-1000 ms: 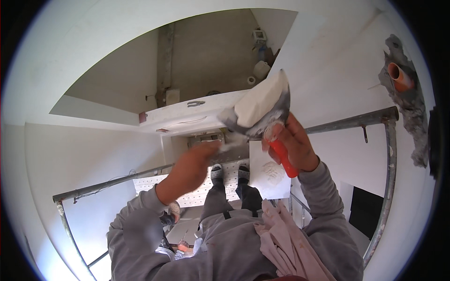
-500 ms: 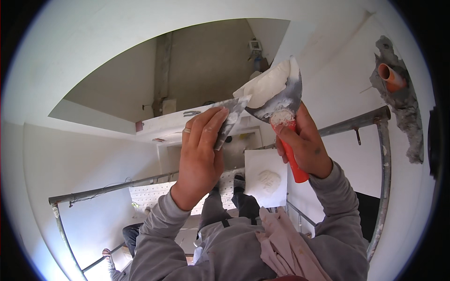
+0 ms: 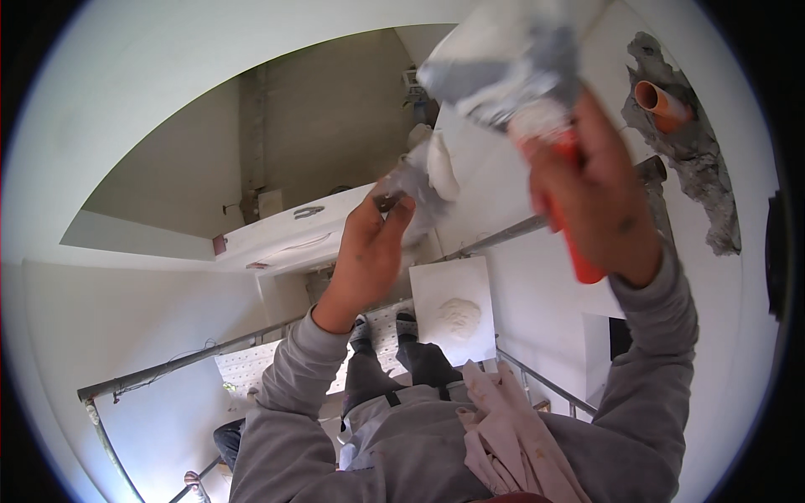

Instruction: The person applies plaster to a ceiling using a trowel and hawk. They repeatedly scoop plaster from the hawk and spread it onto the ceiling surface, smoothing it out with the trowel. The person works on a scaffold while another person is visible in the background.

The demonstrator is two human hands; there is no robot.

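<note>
The right hand is closed around the orange plastic handle of a broad metal plastering trowel, held high near the top of the view; its blade is coated with white and grey plaster and looks blurred. The left hand is raised beside it, fingers pinched around the end of a smaller metal putty knife that carries a lump of white plaster. The two tools sit close together, but whether they touch cannot be told. Behind the right hand, an orange pipe stub sticks out of a rough grey patch in the white wall. Below, a square white board with a mound of plaster lies on the scaffold platform, just beside the person's feet. A pale cloth hangs at the waist.
</note>
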